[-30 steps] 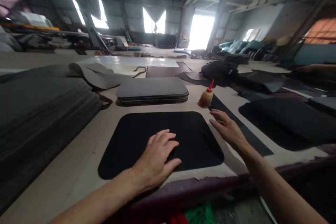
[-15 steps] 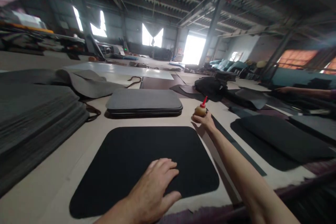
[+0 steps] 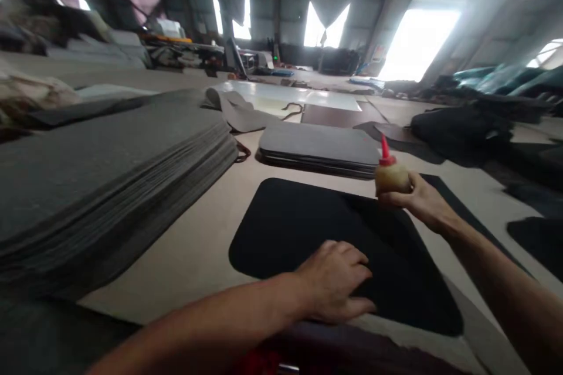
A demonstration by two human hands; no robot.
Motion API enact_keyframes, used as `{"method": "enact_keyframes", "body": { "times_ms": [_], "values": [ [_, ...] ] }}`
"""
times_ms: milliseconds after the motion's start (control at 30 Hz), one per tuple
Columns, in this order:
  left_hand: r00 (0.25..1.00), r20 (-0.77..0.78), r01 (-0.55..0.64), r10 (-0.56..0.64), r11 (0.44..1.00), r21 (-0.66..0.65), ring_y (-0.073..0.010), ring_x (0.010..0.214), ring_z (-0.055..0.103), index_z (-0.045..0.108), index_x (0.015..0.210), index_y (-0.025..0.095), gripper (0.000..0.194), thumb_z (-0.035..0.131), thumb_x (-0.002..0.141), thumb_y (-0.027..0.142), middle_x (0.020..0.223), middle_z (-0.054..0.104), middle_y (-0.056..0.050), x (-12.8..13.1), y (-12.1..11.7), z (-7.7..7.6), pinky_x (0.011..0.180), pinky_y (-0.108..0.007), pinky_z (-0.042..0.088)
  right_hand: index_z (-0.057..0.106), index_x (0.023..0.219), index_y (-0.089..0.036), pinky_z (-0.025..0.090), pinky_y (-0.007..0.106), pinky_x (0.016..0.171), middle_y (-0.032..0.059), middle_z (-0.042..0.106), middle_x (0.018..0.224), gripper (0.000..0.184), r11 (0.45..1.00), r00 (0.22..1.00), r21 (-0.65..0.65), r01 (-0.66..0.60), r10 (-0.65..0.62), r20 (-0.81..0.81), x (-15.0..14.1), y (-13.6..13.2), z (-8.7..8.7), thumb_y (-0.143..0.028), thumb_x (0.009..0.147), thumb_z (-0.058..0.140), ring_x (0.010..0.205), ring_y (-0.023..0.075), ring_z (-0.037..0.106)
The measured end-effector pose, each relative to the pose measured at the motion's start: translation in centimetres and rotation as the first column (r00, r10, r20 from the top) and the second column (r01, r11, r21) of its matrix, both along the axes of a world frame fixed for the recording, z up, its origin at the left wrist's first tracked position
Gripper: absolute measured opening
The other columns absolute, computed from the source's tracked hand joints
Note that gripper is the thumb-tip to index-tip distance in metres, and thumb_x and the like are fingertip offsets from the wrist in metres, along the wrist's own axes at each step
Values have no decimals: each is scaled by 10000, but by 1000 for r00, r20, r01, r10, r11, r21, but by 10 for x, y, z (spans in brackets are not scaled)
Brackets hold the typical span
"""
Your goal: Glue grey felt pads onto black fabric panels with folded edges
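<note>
Before me a black mat (image 3: 303, 217) with rounded corners lies flat on the pale table (image 3: 193, 240). My left hand (image 3: 336, 281) rests over its near edge, palm down, fingers stretched out, holding nothing. Above the mat's far right part, my right hand (image 3: 422, 199) grips a squeeze bottle (image 3: 391, 179). The bottle has a yellowish body and a red pointed nozzle that points up. Just beyond the mat sits a neat stack of grey mats (image 3: 319, 143) with rounded corners.
A tall stack of dark grey sheets (image 3: 167, 152) fills the left side. Behind it a curled grey sheet (image 3: 240, 111) lies near a brown cord (image 3: 292, 108). Dark bundled material (image 3: 461, 129) sits at the back right, and a dark strip (image 3: 457, 205) runs beside my right forearm.
My right hand has lifted the bottle from beside the mat and brought it toward me, over the mat. The left hand stays on the mat. My view has turned left.
</note>
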State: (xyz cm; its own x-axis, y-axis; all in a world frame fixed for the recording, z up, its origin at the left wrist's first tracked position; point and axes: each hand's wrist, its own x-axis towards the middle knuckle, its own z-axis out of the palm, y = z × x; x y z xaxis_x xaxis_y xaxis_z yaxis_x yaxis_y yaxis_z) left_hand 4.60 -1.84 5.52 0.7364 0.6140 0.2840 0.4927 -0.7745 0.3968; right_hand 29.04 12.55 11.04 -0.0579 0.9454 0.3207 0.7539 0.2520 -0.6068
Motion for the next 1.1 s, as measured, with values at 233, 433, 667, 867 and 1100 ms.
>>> {"method": "enact_keyframes", "body": {
  "times_ms": [233, 433, 667, 867, 1100],
  "values": [
    [996, -85, -3, 10, 996, 84, -302, 1205, 556, 644, 1187, 163, 415, 566, 955, 499, 1338, 605, -91, 2, -1, 2, 965, -470, 501, 577, 1170, -194, 522, 316, 711, 75, 670, 1067, 603, 938, 940, -84, -337, 340, 31, -82, -60, 24, -471, 672, 773, 894, 258, 654],
    [999, -36, 41, -39, 998, 51, -250, 1226, 570, 659, 1162, 117, 414, 493, 992, 456, 1281, 642, -114, 2, 2, 0, 1094, -384, 432, 543, 1046, -220, 492, 256, 580, 2, 636, 875, 494, 865, 873, -165, -474, 486, 37, -119, -79, 28, -421, 665, 785, 733, 190, 608],
    [996, -82, 41, -41, 999, 6, -311, 1284, 525, 637, 1223, 140, 432, 501, 981, 472, 1360, 596, -110, 3, 4, 0, 1071, -484, 455, 580, 1144, -228, 528, 295, 634, 14, 658, 899, 529, 799, 819, -226, -558, 486, -305, -148, -83, 30, -496, 727, 766, 773, 218, 631],
    [995, -45, 88, -88, 996, -11, -311, 1252, 550, 663, 1182, 118, 407, 484, 983, 425, 1281, 633, -136, 2, 5, 2, 1077, -459, 461, 590, 1075, -235, 475, 308, 621, 15, 633, 867, 400, 775, 789, -156, -613, 589, -176, -161, -87, 29, -560, 851, 658, 748, 213, 591],
    [993, -34, 116, -117, 993, -32, -297, 1312, 507, 652, 1205, 92, 410, 472, 974, 378, 1336, 608, -151, 1, 6, 5, 1120, -411, 431, 588, 1107, -231, 473, 319, 684, 29, 639, 981, 434, 737, 736, -24, -675, 670, -95, -174, -86, 29, -492, 796, 743, 838, 229, 601]
  ]
}}
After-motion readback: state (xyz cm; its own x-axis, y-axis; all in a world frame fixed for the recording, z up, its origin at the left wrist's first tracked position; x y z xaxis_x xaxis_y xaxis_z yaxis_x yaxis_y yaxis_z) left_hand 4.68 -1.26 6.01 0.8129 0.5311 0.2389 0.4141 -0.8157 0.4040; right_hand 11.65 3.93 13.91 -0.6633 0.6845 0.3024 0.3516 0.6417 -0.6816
